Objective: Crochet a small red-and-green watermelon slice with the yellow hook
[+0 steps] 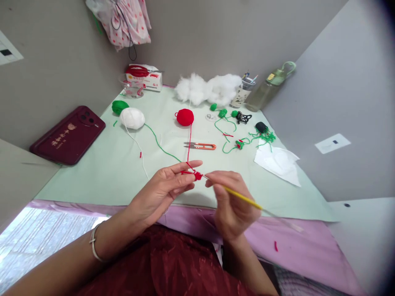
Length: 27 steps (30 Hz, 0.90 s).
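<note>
Nearest the camera, the left hand [165, 187] pinches a small red crochet piece [197, 176] between thumb and fingertips, with the red strand [189, 144] over its forefinger, while the right hand [231, 205] is closed on a yellow hook [243, 198] whose tip meets the piece, which sits just between the two hands. Beyond the piece on the worktop [108, 168] lie orange snips [200, 145], then the red ball [185, 117] that the strand runs back to. Left of the red ball sit a white ball [132, 118] and a green ball [119, 106]; behind it lies white stuffing [206, 88].
</note>
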Motion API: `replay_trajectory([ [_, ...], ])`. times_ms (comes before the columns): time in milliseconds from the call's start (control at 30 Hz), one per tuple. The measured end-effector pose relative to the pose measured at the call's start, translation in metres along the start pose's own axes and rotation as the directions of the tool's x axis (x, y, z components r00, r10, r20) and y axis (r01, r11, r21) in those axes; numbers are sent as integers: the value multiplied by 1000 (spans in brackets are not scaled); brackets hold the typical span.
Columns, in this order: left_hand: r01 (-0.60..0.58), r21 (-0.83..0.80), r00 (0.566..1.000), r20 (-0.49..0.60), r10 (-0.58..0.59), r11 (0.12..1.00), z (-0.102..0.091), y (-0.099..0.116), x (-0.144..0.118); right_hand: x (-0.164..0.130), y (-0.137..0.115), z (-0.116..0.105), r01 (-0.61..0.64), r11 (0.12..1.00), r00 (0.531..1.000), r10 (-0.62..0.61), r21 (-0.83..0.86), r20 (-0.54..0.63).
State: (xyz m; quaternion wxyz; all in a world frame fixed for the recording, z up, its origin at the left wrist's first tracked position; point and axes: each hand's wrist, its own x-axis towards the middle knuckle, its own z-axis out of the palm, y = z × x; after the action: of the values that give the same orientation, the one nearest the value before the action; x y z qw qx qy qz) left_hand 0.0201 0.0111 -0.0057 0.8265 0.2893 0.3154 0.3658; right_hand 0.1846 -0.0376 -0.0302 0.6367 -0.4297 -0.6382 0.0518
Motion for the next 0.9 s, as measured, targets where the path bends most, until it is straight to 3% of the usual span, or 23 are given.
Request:
replay_trajectory([
  [67, -10, -11, 1000, -15, 10, 1000, -1, 2, 0, 5, -1, -2, -138, 974, 988, 149, 181, -45],
  [167, -37, -3, 999, -8, 37, 999, -3, 2, 0, 12, -2, -3, -295, 867, 940, 338, 401, -41],
  [267, -83, 60, 996, -21, 85, 995, -2, -1, 0, 13, 0, -1, -377, 769, 902, 431, 516, 17],
  [400, -182, 172, 983, 2, 184, 968, 0, -5, -3, 9, 2, 4, -380, 768, 918, 381, 517, 109],
  [533, -192, 247, 980, 99, 172, 950, -2, -2, -6, 5, 3, 4, -386, 786, 920, 368, 483, 136],
  [767, -229, 384, 973, 74, 218, 894, -8, 5, -4, 7, 2, 1, -355, 815, 934, 331, 459, 135],
  [900, -225, 334, 971, -5, 241, 915, -5, -2, -2, 7, 0, 2, -311, 874, 950, 293, 373, 107],
])
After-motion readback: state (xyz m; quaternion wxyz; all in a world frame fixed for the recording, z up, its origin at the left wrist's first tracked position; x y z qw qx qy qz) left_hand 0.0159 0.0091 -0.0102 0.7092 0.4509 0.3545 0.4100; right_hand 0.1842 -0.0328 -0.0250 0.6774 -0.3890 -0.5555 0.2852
